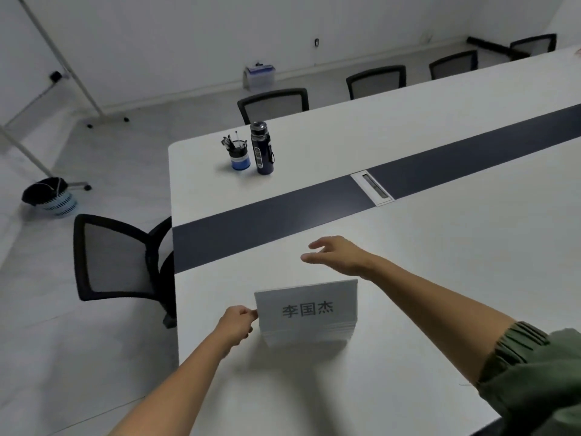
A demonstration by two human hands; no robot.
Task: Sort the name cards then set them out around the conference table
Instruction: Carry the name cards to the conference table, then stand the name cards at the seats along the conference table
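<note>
A stack of white tent-shaped name cards [306, 311] stands on the white conference table [440, 247] near its front left corner; the front card shows three printed characters. My left hand [236, 322] pinches the left edge of the stack. My right hand [338, 254] hovers just behind the stack, fingers spread and holding nothing.
A dark blue bottle [262, 148] and a pen cup [239, 155] stand at the table's far left end. A dark strip with a cable hatch [372, 187] runs along the middle. Mesh chairs: one at the table's end [116, 259], several along the far side [273, 103]. A bin [48, 198] sits on the floor.
</note>
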